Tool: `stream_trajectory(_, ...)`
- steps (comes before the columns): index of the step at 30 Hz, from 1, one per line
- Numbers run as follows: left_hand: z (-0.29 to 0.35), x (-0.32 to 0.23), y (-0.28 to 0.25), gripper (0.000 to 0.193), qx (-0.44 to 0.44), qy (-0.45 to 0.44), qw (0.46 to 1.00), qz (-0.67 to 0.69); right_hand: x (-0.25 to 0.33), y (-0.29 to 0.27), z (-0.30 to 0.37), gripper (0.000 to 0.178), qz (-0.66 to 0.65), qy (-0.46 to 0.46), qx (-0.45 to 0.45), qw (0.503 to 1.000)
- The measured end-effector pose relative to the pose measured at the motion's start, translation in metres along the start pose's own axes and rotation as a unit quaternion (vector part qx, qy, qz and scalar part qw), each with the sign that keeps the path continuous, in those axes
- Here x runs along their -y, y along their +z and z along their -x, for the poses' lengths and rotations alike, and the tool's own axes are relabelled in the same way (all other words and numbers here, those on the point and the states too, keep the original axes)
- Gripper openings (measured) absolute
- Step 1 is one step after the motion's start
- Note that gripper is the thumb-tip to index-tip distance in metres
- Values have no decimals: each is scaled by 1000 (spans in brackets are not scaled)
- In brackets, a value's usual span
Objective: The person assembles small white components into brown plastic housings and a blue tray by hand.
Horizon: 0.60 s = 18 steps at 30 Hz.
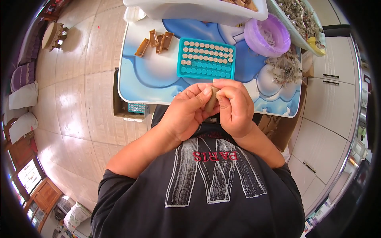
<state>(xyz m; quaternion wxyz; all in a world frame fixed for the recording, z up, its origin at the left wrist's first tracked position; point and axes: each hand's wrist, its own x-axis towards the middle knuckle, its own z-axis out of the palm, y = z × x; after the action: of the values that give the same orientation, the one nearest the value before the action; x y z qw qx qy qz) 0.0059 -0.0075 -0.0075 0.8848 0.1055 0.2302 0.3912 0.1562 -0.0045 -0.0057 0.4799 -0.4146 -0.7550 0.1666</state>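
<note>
Close to my chest, just in front of the table's near edge, both hands hold a small brown cylinder (212,100). My left hand (186,107) grips it from the left, thumb lying along its upper part. From the other side, my right hand (237,109) pinches it with curled fingers. A teal tray (204,78) lies on the table just beyond my hands. Round beige-topped pieces (205,51) stand in its far rows and at the left of a nearer row. Bare teal round slots show in the nearest rows.
Several open brown boxes (166,41) lie left of the tray on the blue-and-white table (149,77). A white bin (190,10) stands behind. At the right are a purple basin (254,37), a clump of wispy grey-brown material (286,69) and a pale container (283,16).
</note>
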Motion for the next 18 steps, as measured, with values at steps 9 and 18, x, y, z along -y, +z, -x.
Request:
stream_trajectory(9, 7, -19, 23, 22, -141, -44, 981, -123, 6, -17, -3, 14, -134, 119, 69, 981)
stream_trajectory(18, -24, -54, 44, 21, -79, 271, 701, -655, -7, -73, 19, 32, -448, 308, -68, 837)
